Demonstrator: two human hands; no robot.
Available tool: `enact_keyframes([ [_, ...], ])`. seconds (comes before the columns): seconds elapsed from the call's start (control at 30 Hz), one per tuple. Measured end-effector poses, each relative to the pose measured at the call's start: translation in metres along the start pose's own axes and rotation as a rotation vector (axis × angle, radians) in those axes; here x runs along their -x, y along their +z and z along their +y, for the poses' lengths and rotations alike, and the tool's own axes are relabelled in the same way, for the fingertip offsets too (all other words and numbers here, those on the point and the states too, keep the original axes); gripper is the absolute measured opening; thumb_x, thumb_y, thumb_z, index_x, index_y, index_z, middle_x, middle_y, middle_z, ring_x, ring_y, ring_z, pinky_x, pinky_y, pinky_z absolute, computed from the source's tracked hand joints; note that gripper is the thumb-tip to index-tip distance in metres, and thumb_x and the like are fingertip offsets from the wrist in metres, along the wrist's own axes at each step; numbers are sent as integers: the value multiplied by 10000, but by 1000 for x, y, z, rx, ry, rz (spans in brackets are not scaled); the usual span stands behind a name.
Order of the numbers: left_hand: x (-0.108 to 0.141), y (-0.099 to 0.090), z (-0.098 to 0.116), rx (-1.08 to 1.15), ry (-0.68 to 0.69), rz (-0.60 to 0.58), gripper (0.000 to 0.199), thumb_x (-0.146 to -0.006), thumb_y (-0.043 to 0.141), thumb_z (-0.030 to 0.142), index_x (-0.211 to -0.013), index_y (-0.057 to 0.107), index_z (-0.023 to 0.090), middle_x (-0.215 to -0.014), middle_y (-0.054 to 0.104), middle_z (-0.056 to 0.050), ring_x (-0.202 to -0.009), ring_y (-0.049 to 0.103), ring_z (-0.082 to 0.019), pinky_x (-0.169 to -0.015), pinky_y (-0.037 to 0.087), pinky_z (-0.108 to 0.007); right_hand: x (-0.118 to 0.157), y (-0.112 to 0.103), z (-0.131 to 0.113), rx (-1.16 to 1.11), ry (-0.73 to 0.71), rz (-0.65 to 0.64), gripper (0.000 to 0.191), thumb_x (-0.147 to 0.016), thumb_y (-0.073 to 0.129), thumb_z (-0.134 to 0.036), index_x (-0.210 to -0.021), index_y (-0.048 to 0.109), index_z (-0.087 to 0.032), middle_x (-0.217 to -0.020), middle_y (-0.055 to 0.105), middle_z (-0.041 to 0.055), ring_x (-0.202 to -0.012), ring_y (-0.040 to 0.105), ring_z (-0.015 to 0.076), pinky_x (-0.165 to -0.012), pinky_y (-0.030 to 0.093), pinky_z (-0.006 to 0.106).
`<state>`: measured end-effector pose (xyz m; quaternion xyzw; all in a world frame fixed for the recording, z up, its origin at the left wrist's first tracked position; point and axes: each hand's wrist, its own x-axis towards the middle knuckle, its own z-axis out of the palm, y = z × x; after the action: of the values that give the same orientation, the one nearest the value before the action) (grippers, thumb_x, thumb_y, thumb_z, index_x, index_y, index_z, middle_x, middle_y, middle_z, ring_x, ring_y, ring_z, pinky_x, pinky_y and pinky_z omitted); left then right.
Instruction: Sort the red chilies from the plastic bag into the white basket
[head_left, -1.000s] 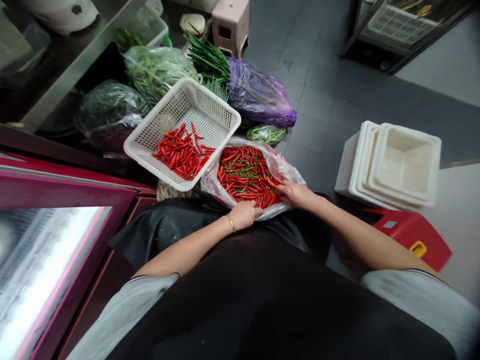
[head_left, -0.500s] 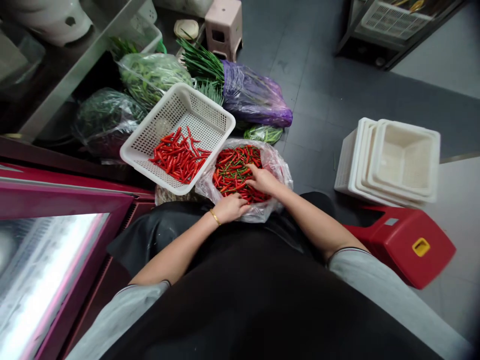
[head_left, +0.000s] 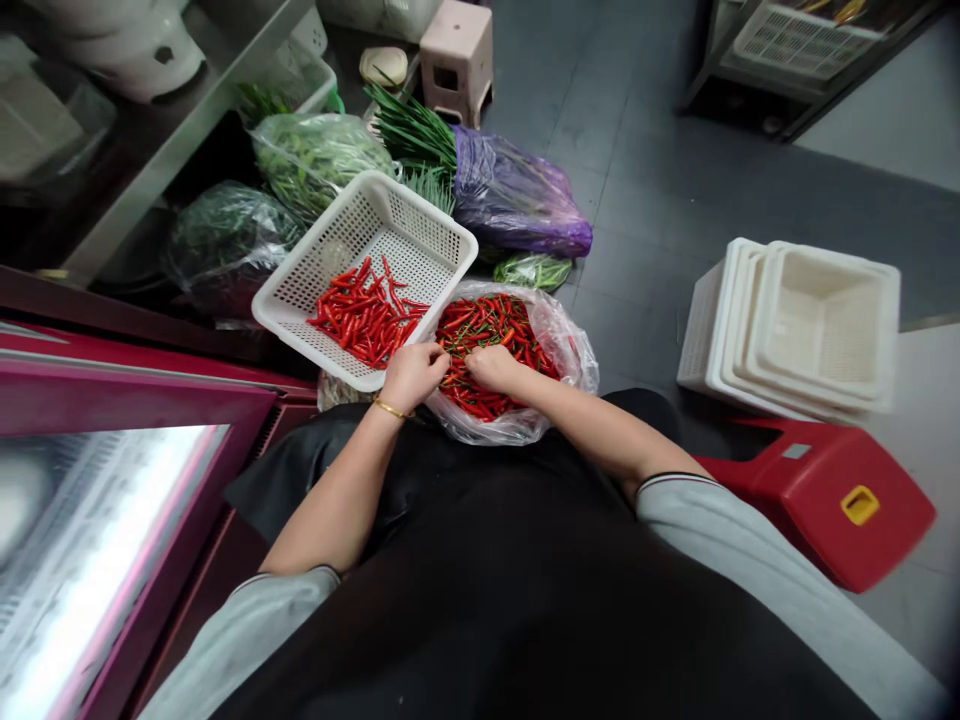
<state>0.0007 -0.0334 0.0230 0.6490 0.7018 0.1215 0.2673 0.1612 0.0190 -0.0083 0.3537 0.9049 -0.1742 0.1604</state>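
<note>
Sitting near the middle in the head view is a crinkly see-through plastic bag (head_left: 564,345), its round mouth full of slim, shiny, tapered red chilies (head_left: 517,325) with thin green stems. They point every which way, long axes lying mostly flat. Left of it there's a hole-punched white plastic basket (head_left: 429,222), long axis near-left to far-right, holding loose chilies too. Left hand (head_left: 414,377): fingertips bunched between basket and bag. Right hand (head_left: 493,368): fingers curled over the bagged chilies. Can't tell if either's gripping anything tbh.
</note>
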Motion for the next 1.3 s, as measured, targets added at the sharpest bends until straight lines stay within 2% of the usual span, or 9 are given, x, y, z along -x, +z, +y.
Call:
enact_keyframes([
  [0.2, -23, 16, 9, 112, 56, -150, 275, -790, 534, 286, -832, 760, 136, -746, 728, -62, -680, 610, -172, -654, 422, -255, 18, -26, 37, -99, 60, 170, 261, -912, 445, -209, -969, 678, -106, -948, 716, 123, -853, 652, 195, -729, 433, 259],
  [0.4, 12, 45, 15, -15, 410, -679, 170, -750, 606, 230, -795, 768, 207, -743, 732, -21, -657, 609, -149, -624, 389, -230, 11, 17, 2, 48, -26, 19, 320, -935, 399, -229, -1009, 678, -91, -1064, 661, 190, -850, 671, 250, -674, 470, 305],
  [0.5, 38, 59, 14, -183, 420, -769, 194, -727, 618, 180, -844, 770, 213, -804, 741, -48, -716, 640, -184, -631, 396, -248, 3, 27, -6, 80, -64, -20, 315, -915, 391, -157, -1054, 661, -69, -1084, 646, 216, -896, 673, 269, -685, 482, 317],
  [0.6, 36, 54, 9, -126, 333, -679, 234, -807, 554, 255, -911, 758, 205, -861, 741, -67, -780, 656, -207, -682, 431, -267, 7, 16, 15, 3, 1, 10, 231, -882, 474, -162, -985, 662, -75, -982, 685, 189, -895, 671, 254, -704, 477, 295],
  [0.77, -4, 33, 9, 197, 221, -239, 306, -863, 495, 325, -1001, 682, 126, -967, 707, -107, -882, 642, -228, -789, 462, -308, 29, -17, 41, -619, 123, 279, 161, -885, 515, -269, -809, 584, -145, -684, 665, 42, -646, 628, 146, -632, 460, 237],
  [0.87, -14, 36, 20, 460, 284, -213, 271, -906, 410, 289, -954, 622, 126, -842, 672, -68, -763, 621, -179, -731, 465, -283, 38, -25, 30, -995, 73, 407, 164, -864, 528, -319, -779, 523, -179, -584, 593, -28, -536, 569, 114, -553, 446, 217],
  [1.03, 4, 28, 38, 361, 359, -57, 176, -897, 425, 264, -779, 516, 169, -668, 524, -17, -611, 494, -144, -647, 396, -279, 40, -21, 28, -1199, 121, 356, 200, -859, 519, -345, -733, 472, -197, -562, 573, -35, -466, 530, 104, -503, 455, 227],
  [1.17, 18, 13, 33, 549, 388, -47, 215, -911, 434, 334, -781, 510, 180, -643, 495, 8, -590, 468, -119, -619, 385, -255, 52, 0, 38, -828, 355, 379, 246, -916, 454, -362, -793, 549, -171, -721, 667, 54, -624, 633, 149, -635, 516, 277],
  [1.3, 14, 22, 7, 956, 66, -126, 212, -812, 552, 364, -720, 505, 178, -510, 453, 50, -440, 427, -89, -471, 339, -222, 69, 28, 21, -114, 214, -10, 290, -878, 554, -365, -842, 672, -102, -910, 711, 200, -891, 674, 272, -791, 510, 361],
])
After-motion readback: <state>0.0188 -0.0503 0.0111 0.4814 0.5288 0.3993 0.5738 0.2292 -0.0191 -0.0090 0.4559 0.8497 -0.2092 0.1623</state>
